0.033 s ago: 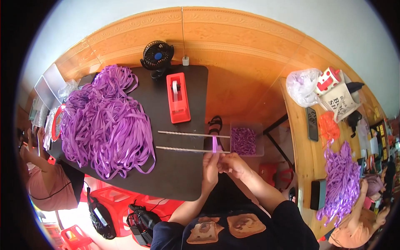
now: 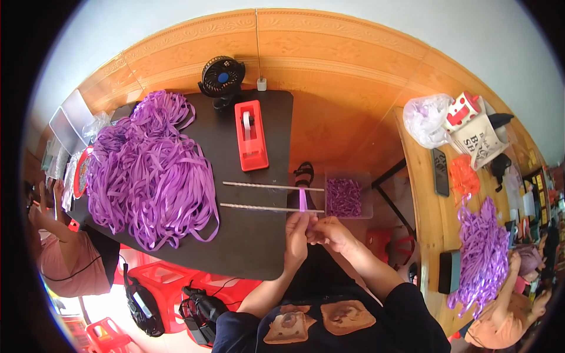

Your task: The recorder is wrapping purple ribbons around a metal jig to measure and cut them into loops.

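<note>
- A worker's left hand (image 2: 296,238), thumb and finger pinched together, grips the lower end of a purple ribbon strip (image 2: 303,200); the right hand (image 2: 333,234), at 3 o'clock and just beside it, has its fingertips drawn in, though whether they also clasp ribbon cannot be told.
- At 12 o'clock from the fingers, the strip stands across a near rod (image 2: 265,207) and a far rod (image 2: 265,186), both jutting past the edge of a dark table (image 2: 229,253). It looks wrapped around them.
- The step in hand appears to be working the ribbon's lower end by the near rod; the next move likely calls for a firm left pinch and even tension while the right fingers manage the end.
- Between 1 and 2 o'clock, a clear bin (image 2: 368,200) holds short purple pieces.
- At 11 o'clock, a red tape dispenser (image 2: 253,153) sits before a black fan (image 2: 222,77).
- Between 9 and 10 o'clock, a large ribbon pile (image 2: 153,188) spreads across the tabletop.
- Between 3 and 4 o'clock, a second ribbon heap (image 2: 482,253) lies on a wooden table (image 2: 431,235), near another person's arm (image 2: 506,288).
</note>
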{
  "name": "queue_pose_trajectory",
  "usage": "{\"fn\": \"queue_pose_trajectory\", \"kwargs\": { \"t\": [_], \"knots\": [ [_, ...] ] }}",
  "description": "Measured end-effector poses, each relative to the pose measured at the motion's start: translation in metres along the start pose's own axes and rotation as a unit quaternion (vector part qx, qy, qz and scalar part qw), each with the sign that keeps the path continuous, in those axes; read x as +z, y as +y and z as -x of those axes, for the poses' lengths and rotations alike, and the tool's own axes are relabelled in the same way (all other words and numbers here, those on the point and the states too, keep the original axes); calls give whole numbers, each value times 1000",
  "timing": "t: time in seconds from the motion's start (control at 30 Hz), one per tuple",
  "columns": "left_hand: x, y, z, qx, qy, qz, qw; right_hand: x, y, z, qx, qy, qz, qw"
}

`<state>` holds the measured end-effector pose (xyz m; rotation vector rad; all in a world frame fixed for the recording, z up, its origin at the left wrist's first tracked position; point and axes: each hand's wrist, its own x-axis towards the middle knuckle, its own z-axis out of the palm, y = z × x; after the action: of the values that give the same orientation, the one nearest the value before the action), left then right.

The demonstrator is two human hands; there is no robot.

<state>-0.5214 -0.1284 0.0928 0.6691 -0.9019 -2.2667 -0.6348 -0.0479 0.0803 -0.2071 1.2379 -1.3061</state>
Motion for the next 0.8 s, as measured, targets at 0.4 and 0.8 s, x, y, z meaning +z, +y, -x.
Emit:
{"fn": "queue_pose_trajectory", "kwargs": {
  "t": [0.4,0.8],
  "knots": [
    [-2,-8,33,-20,22,38,999,29,48,67,-472,181,338,794],
    [-2,-1,72,-58,51,-111,991,35,86,81,-321,-5,132,938]
  ]
}}
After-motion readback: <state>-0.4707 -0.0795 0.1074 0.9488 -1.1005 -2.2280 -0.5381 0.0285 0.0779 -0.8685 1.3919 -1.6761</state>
